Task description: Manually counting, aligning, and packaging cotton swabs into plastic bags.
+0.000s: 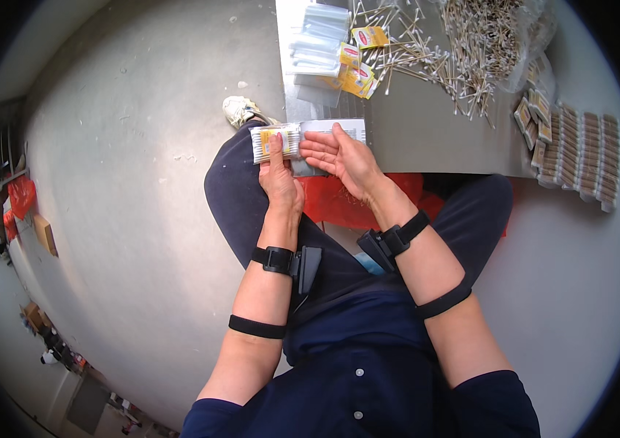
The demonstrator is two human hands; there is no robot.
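A clear flat packet of cotton swabs (259, 150) with a yellow card inside is in my left hand (281, 182), the thumb lying across its front. Just right of it, my right hand (350, 162) is open, fingers stretched toward the packet's edge and thumb pointing up. Behind those fingers lies a pale flat piece with fine print (354, 129) at the table's corner; whether it joins the packet I cannot tell. Farther off on the table are a stack of clear plastic bags (319, 44), several yellow cards (357, 79) and a large heap of loose cotton swabs (474, 55).
The metal table (427, 139) ends just in front of my knees. At its right side stand rows of bundled swabs (584, 157) and a few filled packs (533, 120). A red plastic bag (346, 208) hangs between my legs. Boxes and another red bag (21, 197) lie far left.
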